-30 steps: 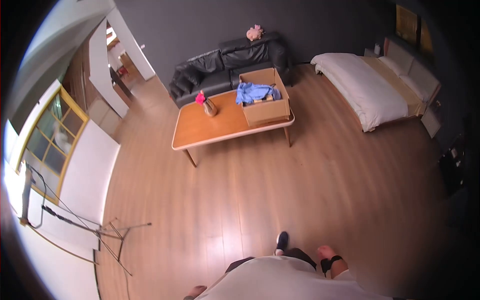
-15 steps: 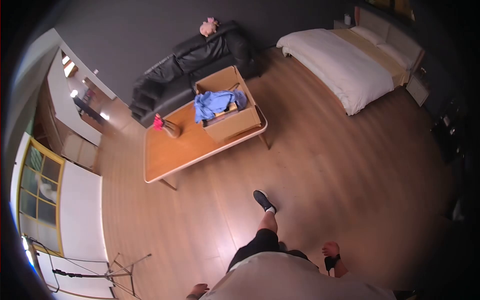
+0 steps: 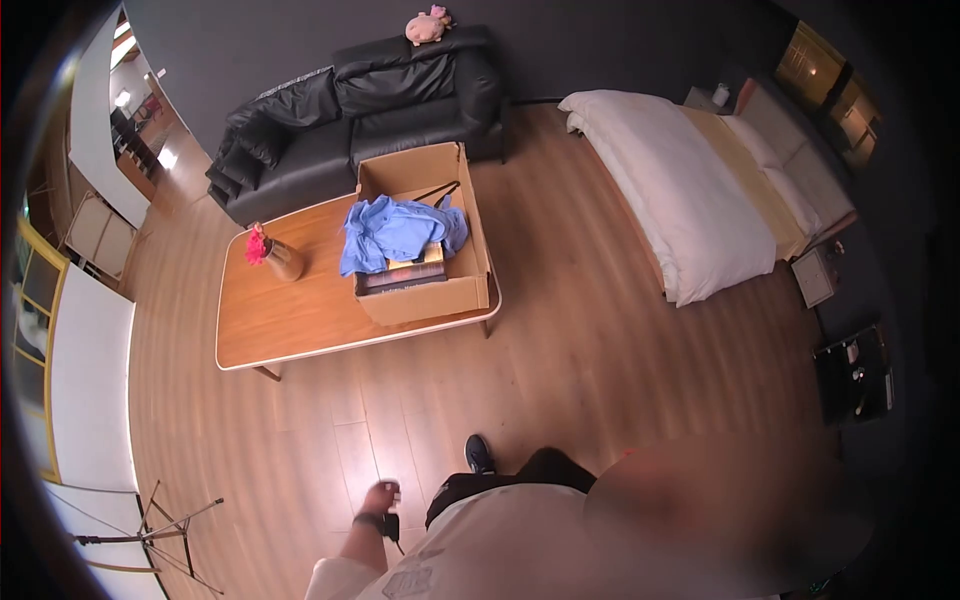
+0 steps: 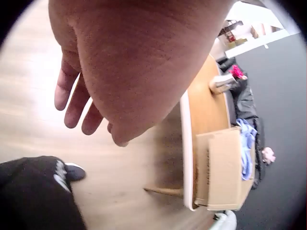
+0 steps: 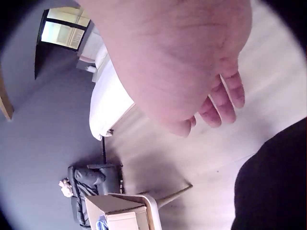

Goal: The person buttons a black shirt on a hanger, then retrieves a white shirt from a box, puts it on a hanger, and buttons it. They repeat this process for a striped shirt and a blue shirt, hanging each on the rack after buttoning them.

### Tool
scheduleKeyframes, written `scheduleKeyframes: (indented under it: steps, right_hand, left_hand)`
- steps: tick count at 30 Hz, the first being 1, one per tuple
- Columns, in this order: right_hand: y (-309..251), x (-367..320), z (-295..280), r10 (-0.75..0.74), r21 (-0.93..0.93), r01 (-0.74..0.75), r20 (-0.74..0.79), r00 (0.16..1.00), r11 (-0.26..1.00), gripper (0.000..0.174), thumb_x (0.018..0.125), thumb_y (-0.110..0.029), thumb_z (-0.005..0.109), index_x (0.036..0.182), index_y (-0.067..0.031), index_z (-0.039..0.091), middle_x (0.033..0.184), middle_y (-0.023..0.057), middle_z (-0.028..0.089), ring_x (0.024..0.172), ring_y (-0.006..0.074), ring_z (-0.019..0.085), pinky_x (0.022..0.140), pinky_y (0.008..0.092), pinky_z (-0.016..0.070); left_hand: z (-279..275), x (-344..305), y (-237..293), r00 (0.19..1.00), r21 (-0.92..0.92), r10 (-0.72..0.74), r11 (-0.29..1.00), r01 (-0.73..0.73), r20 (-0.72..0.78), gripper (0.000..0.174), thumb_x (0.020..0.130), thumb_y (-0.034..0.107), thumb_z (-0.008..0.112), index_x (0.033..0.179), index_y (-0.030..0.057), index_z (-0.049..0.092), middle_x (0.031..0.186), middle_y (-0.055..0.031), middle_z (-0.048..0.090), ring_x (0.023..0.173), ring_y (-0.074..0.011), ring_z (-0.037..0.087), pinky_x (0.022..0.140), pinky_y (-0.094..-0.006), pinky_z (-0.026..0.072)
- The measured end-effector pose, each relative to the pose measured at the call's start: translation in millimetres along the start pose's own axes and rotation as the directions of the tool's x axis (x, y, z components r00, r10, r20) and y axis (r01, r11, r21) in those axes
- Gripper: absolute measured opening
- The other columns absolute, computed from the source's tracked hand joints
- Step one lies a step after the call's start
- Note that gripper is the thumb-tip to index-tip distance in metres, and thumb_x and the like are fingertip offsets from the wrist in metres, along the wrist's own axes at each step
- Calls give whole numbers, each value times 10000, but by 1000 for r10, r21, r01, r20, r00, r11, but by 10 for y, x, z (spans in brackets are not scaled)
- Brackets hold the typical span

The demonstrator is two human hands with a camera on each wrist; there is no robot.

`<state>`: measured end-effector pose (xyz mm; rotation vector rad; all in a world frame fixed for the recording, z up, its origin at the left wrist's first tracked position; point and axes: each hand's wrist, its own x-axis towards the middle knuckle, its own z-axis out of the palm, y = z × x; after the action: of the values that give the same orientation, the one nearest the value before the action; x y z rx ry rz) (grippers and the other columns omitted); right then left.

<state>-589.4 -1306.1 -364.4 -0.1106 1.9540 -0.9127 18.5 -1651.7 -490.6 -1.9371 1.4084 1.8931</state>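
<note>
The left hand swings beside the body in the head view, holding nothing; its fingers hang loosely extended in the left wrist view. The right hand fills the top of the right wrist view, fingers relaxed and empty; in the head view it cannot be made out. Ahead, a cardboard box stands on the right part of a wooden table. Blue cloth lies in it and over its left edge, beside books. Neither hand touches the box.
A vase with a pink flower stands on the table. Behind are a black sofa and a pink plush toy. A bed stands at the right, a metal stand at the lower left. Wooden floor lies before the table.
The table and box appear nearer and further left than a second ago. The left hand has come forward into fuller view; the right hand, visible before, is no longer distinct in the head view.
</note>
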Motion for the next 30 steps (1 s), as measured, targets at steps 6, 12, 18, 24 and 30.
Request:
scheduleKeyframes:
  steps: [6, 12, 18, 24, 30]
  right_hand:
    - [-49, 985, -517, 156, -57, -151, 95, 983, 987, 243, 1046, -228, 544, 1161, -57, 672, 974, 89, 716, 817, 220, 701, 721, 351, 572]
    - [292, 2274, -1167, 100, -432, 105, 425, 900, 896, 203, 992, -192, 532, 1057, -43, 654, 911, 127, 694, 776, 255, 693, 661, 374, 569]
    - [-876, 3314, -1493, 110, -604, 486, 690, 715, 631, 154, 1010, -195, 542, 989, -61, 615, 843, 120, 674, 718, 235, 681, 636, 353, 576]
    - [-2333, 3594, -844, 136, -103, -127, 83, 987, 987, 118, 976, -206, 631, 965, -89, 633, 815, 49, 651, 680, 158, 648, 626, 294, 546]
    - [-3455, 3857, 37, 27, -89, -11, 181, 983, 996, 112, 976, -198, 624, 987, -89, 646, 839, 25, 649, 719, 132, 643, 644, 269, 524]
  left_hand:
    - [124, 139, 2130, 988, -160, 102, 980, -120, -116, 312, 1021, 233, 625, 1271, 46, 633, 1043, -97, 734, 879, -186, 703, 727, -330, 561]
    - [362, 453, 1961, 979, -190, -134, 976, 104, -152, 292, 1024, 231, 634, 1253, 48, 626, 1025, -140, 717, 825, -271, 708, 705, -373, 591]
    - [606, 172, 2119, 958, -199, -288, 939, 282, -1, 395, 1002, 226, 672, 1292, -34, 609, 1085, -163, 718, 848, -283, 722, 731, -427, 615]
    - [392, 680, 2398, 950, -270, -277, 935, 232, -143, 378, 992, 232, 669, 1295, 7, 642, 1043, -141, 745, 813, -251, 737, 687, -382, 590]
    - [-322, 1748, 3055, 731, 112, 179, 984, -139, -659, 375, 904, 198, 711, 1233, 22, 671, 1062, -199, 742, 1027, -362, 699, 912, -441, 547]
